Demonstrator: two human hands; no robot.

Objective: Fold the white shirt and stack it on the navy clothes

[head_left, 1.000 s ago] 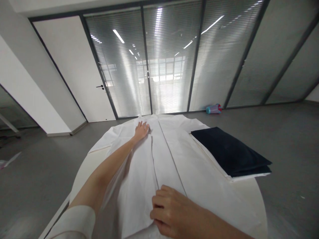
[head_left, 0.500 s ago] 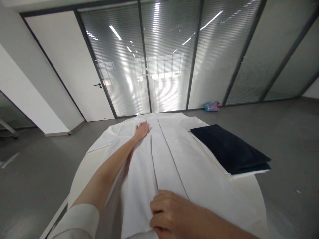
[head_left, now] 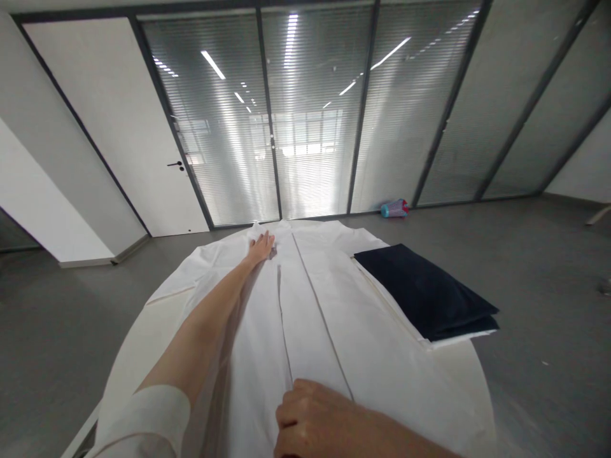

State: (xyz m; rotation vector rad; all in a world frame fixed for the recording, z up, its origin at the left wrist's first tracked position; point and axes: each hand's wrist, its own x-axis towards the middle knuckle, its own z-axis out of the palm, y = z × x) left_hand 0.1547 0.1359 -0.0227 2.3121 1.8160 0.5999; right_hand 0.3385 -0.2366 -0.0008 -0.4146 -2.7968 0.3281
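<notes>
At the bottom edge of my view, the right hand (head_left: 308, 420) is curled over the near part of the white garment (head_left: 310, 324). Its grip is narrow, with the fingers folded under; the tips are hidden from me, so I cannot tell whether cloth is pinched between them. To the left, a rolled pale sleeve (head_left: 147, 413) circles the other arm, which stretches forward across the cloth.

The garment lies spread lengthwise over the round, pale counter (head_left: 143, 343), and I can see bare surface on both sides of it. Two thin dark lines run along the cloth; the shorter one comes down to the right hand, and the longer one passes to its right. On the counter's right side I have a folded navy cloth (head_left: 420, 289) with a white layer showing beneath it, the outer corner reaching past the rim.

Near the far end of the garment, the left hand (head_left: 260, 247) rests palm down, its grip wide and loose, fingers extended on the fabric.

Beyond the counter I see the grey floor (head_left: 534, 267), where a blue-and-red object (head_left: 394, 208) lies by the foot of the glass partition (head_left: 310, 127). Blinds cover the panes, and a white door (head_left: 114, 121) with a black handle (head_left: 175, 165) stands to the left.
</notes>
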